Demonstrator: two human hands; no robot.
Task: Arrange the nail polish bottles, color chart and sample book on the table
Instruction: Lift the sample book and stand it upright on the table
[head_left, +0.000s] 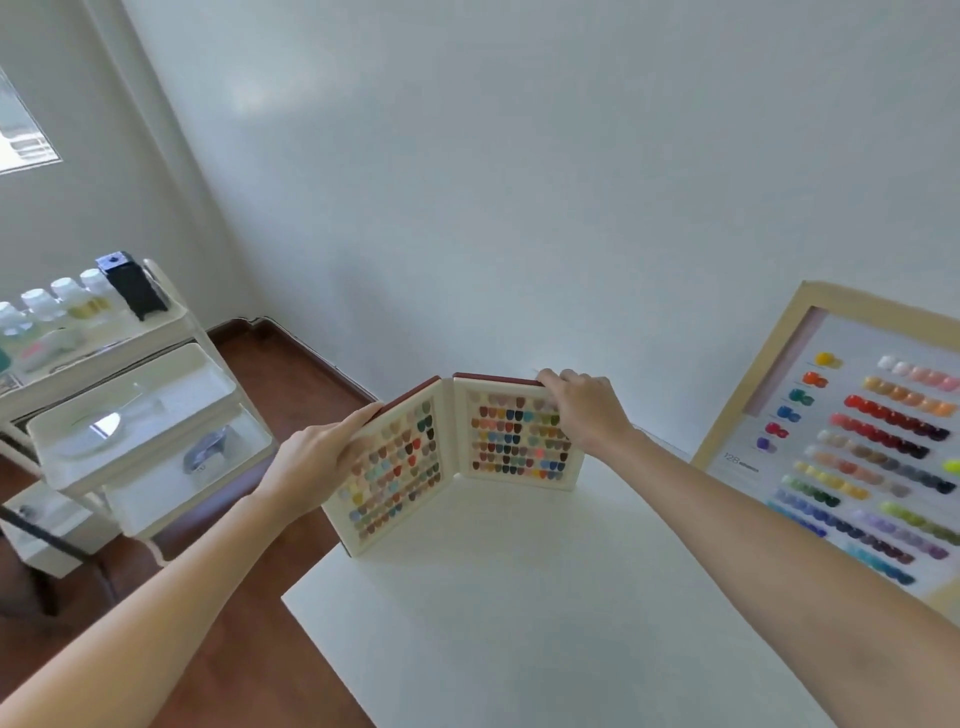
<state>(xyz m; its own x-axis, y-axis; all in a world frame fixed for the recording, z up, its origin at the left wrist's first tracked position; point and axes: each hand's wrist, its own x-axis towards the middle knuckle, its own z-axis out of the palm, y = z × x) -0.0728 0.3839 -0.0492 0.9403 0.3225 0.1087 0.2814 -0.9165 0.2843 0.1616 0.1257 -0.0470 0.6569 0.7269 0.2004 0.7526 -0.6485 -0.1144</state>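
The sample book (457, 457) stands open, upright, at the table's (519, 623) far corner, left of the color chart (852, 447). Left hand (317, 462) grips the left cover's outer edge; right hand (582, 405) pinches the right cover's top. It appears stiff and light, though hinged; best held by the cover edges.

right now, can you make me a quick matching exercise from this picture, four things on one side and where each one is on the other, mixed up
Things:
1. sample book
2. color chart
3. cart
4. left hand

Places:
a. leaning against the wall at the right
b. on the floor left of the table
c. standing open at the table's far corner
d. gripping the book's left cover

Pairs: 1-c, 2-a, 3-b, 4-d
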